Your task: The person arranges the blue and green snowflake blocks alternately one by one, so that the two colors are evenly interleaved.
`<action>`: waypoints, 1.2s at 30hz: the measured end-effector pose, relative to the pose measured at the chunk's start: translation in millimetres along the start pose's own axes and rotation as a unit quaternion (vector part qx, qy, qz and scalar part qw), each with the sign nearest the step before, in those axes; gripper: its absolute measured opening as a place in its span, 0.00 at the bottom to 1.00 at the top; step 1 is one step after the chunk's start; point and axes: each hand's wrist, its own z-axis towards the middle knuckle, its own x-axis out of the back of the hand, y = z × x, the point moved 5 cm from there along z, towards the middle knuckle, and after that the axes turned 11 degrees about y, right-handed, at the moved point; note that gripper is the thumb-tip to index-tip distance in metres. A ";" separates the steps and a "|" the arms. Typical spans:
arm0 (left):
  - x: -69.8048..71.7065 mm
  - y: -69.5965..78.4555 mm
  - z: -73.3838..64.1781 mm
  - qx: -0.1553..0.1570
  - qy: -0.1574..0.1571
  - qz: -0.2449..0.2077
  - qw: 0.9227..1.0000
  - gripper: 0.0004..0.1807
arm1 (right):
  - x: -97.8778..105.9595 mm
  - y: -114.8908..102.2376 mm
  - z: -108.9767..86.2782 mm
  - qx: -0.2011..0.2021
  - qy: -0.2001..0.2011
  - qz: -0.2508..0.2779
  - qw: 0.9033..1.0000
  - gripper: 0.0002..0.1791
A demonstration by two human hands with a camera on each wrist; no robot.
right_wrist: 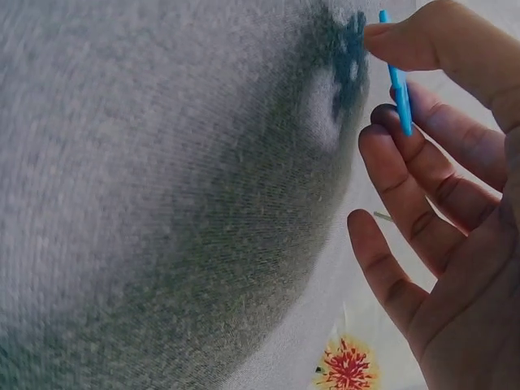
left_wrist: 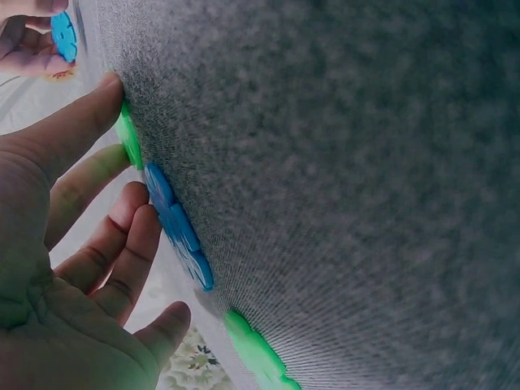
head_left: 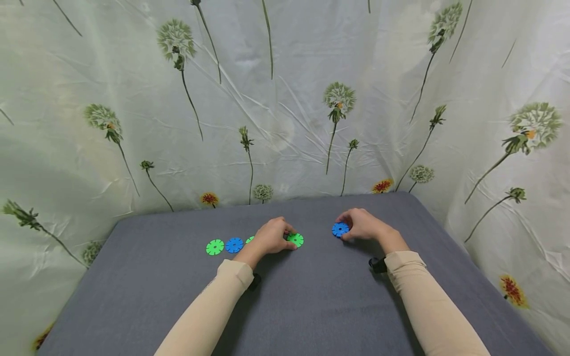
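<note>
My left hand [head_left: 269,236] pinches a green notched plastic disc [head_left: 296,240] by its edges with thumb and index finger, and the disc lies flat on the table. In the left wrist view, a blue disc [left_wrist: 179,227] lies beside it under the other fingers; the hand hides this one from the head view. To the right, my right hand [head_left: 362,225] holds another blue notched disc [head_left: 340,229] between thumb and fingers. That disc [right_wrist: 397,85] is tilted on edge above the table, with its shadow on the cloth in the right wrist view.
Left of my left hand, a green disc [head_left: 215,247], a blue disc [head_left: 234,244] and a partly hidden green disc [head_left: 250,239] lie in a row. Grey cloth [head_left: 307,306] covers the table. A dandelion-print curtain [head_left: 294,123] hangs behind its far edge and along the sides.
</note>
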 end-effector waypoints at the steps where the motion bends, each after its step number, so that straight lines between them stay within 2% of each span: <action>1: -0.2 -0.2 0.1 0.000 0.000 -0.001 1.000 0.22 | -0.6 -0.5 -0.2 0.000 0.001 0.002 1.000 0.26; 10: -0.5 -0.9 0.0 0.007 0.000 -0.011 1.000 0.22 | -9.7 -5.2 0.3 -0.003 -0.005 0.030 1.000 0.26; 21: 0.8 -0.2 -0.5 0.015 0.000 -0.018 1.000 0.22 | -19.7 -12.5 -0.6 0.011 -0.004 0.033 0.999 0.25; 36: 2.0 0.5 -0.8 0.011 0.004 -0.024 1.000 0.21 | -31.0 -23.5 1.1 0.033 -0.010 0.037 0.999 0.25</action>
